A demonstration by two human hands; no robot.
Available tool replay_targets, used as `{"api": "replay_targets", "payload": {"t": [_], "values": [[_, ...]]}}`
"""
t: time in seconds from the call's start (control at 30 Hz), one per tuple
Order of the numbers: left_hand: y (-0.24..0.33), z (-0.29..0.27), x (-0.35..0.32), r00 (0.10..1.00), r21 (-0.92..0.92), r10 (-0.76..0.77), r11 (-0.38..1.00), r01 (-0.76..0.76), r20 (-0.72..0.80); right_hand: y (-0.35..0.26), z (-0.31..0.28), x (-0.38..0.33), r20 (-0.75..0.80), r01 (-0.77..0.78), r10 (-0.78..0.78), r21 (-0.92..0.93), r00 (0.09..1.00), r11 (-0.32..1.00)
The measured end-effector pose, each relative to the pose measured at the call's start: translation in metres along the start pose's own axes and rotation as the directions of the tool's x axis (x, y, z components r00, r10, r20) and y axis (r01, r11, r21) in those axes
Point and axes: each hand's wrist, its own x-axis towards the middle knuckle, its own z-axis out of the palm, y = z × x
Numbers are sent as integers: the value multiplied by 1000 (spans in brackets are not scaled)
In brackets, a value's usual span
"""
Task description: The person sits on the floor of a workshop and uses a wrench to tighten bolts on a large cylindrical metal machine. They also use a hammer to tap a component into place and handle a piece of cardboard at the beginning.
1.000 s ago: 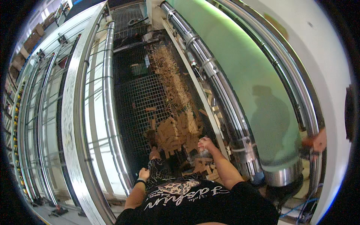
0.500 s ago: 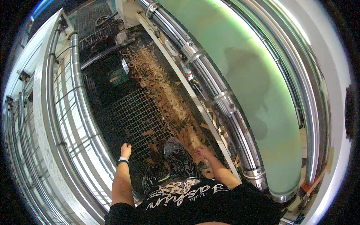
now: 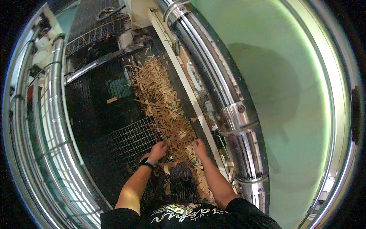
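A long heap of tan cardboard scraps (image 3: 162,91), strips and small cut pieces, runs from the far middle toward my feet. On its left edge, beside the metal grating (image 3: 129,139), is my left hand (image 3: 157,152), its fingers curled in; a dark band circles the wrist. My right hand (image 3: 198,147) is at the heap's right side, its fingers also closed. What either hand holds, if anything, is too small to make out. Several loose scraps lie between my hands and around my legs.
Along the right runs a cream rail (image 3: 194,103), then a shiny metal roller bar (image 3: 228,110) and a wide green surface (image 3: 289,152). Metal tubes (image 3: 61,122) line the left. A lone scrap (image 3: 112,100) lies on the dark floor (image 3: 95,118).
My left hand has swung right from over the grating to the heap's edge. My right hand has moved slightly farther forward. The view has shifted, with the green surface filling more of the right.
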Motion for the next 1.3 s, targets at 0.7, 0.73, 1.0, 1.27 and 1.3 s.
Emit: {"api": "replay_targets", "payload": {"t": [0.7,0.73,1.0,1.27,1.3], "values": [[33,82,432,310,280,900,226,-933,307,-145,-94,460,-595,49,-221,-292,772,955],[35,82,438,298,266,896,215,-940,328,-140,-94,471,-587,41,-233,-322,775,946],[36,56,443,228,333,920,116,-936,319,-173,-97,455,-530,84,-297,-387,794,918],[28,56,446,116,179,963,73,-981,244,-146,-95,454,-498,101,-127,-80,858,992],[19,53,450,149,215,953,92,-972,263,-148,-86,445,-513,100,-97,-23,853,995]]}}
